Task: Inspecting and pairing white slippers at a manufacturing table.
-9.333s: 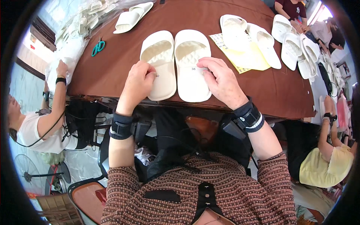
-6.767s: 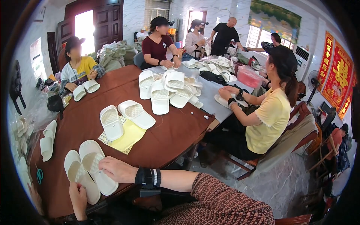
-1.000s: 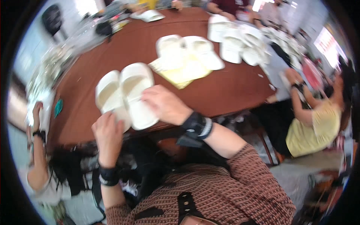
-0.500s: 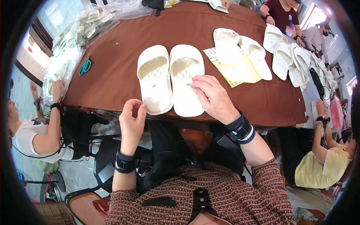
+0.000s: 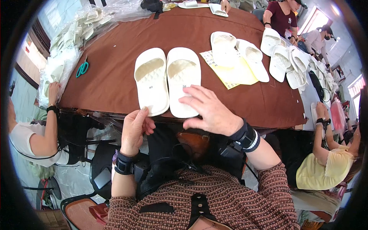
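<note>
Slippers: I see a pair of white moulded foam slide slippers lying side by side, soles down, near the front edge of the brown table (image 5: 115, 76); the left slipper (image 5: 151, 85) and right slipper (image 5: 183, 85) touch along their inner sides.
Right hand: my right hand (image 5: 209, 111) rests flat over the heel end of the right slipper, fingers spread and stretched out, gripping nothing.
Left hand: my left hand (image 5: 135, 128) is just below the table edge, fingers loosely curled, fingertips touching the heel of the left slipper, holding nothing.
Wrists: a black strap sits on each wrist.
Further out: a second white slipper pair (image 5: 239, 53) lies on a yellow paper sheet (image 5: 230, 74) to the right; beyond it more white slippers (image 5: 285, 61) are heaped.
Left side: green-handled scissors (image 5: 82, 68) lie near clear plastic bags of slippers (image 5: 76, 34).
People: other people sit around the table.
</note>
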Demonstrator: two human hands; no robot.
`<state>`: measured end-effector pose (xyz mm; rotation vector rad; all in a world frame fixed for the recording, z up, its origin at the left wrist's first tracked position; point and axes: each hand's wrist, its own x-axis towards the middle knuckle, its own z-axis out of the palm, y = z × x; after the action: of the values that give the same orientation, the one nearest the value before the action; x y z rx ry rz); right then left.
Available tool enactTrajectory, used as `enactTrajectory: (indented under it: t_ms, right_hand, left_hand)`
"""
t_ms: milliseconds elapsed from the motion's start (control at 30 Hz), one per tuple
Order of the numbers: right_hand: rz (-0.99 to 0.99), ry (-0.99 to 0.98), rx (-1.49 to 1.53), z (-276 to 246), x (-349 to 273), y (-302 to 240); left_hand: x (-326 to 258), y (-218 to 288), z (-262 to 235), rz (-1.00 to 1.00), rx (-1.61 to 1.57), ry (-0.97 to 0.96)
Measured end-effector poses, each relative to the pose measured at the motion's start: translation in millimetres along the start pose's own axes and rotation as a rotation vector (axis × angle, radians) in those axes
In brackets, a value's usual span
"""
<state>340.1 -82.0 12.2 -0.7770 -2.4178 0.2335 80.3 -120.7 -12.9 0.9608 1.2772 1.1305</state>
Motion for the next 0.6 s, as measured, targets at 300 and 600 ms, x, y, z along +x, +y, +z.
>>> enactTrajectory:
  t_ms: [300,600]
  right_hand:
    - [-0.093,-0.02,-0.356,-2.7,-10.2,-11.9]
    - [-0.131,-0.189,-0.028,-54.7,-25.6,-30.5]
  left_hand:
    - [-26.1,-7.0,6.0,-0.007,-0.04,-0.062]
    - [-45.2,-3.8,0.6,-0.082,0.041,-0.166]
